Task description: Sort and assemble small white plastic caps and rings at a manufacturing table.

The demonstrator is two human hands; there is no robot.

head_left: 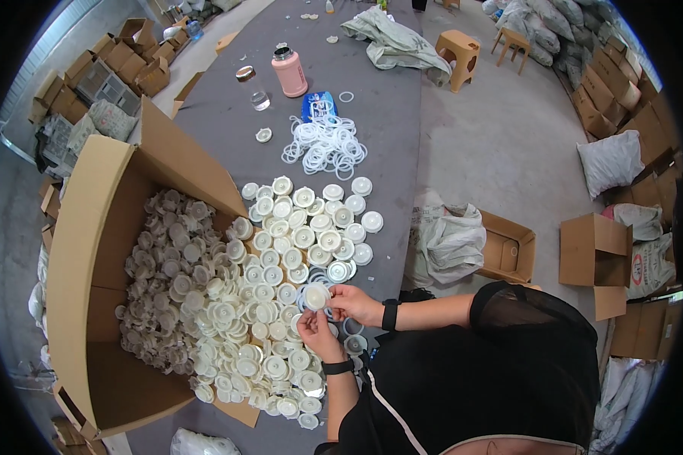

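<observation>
While a long grey table (372,136) runs from the picture's middle up toward twelve o'clock, the biggest thing on it is a large open cardboard box (91,250) lying at nine o'clock, its mouth turned toward the centre and full of small off-white plastic caps. Those spill out of it into a wide heap of white caps (281,303) that spreads from the centre down to six o'clock, the upper ones laid flat in loose rows. At three o'clock, off the table's edge, a crumpled white sack (448,235) rests against a smaller open carton (512,250) on the floor. A loose pile of thin white rings (325,144) lies at twelve o'clock from the heap, and a pink bottle (289,72) stands beyond it, farther up the table.

Just below the picture's centre, both hands meet over the near edge of the heap. The right hand (353,303), with a black wristband, pinches a single white cap (315,296) from its three o'clock side. The left hand (316,331), also banded at the wrist, grips the same cap from five o'clock, fingers curled beneath it. The cap is held just above the heap, its round face turned upward.
</observation>
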